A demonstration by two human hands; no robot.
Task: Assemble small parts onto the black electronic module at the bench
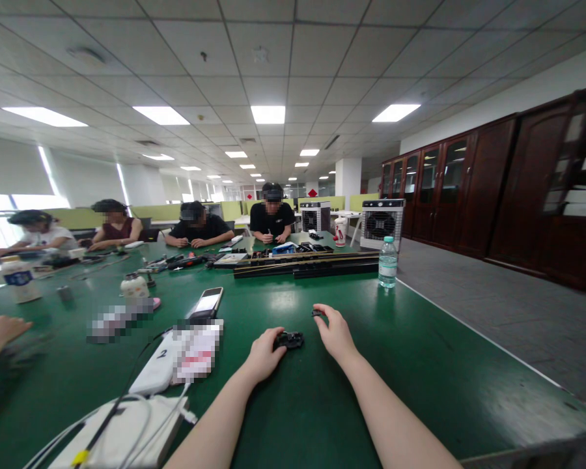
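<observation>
My left hand (266, 355) grips the left end of a small black part with an uneven, open-looking surface (291, 339), which is on or just above the green tabletop. To its right, my right hand (336, 331) pinches a much smaller dark piece (316, 312) between thumb and fingertips, apart from the larger part. The exact kind of both black pieces is too small to make out.
A water bottle (387, 262) stands near the right table edge. Long black rails (312, 265) lie ahead. On my left are a phone (209, 301), a white power bank (155, 365) and a cabled white box (122, 433). Another person's hand (2, 332) reaches in at far left; several people sit beyond.
</observation>
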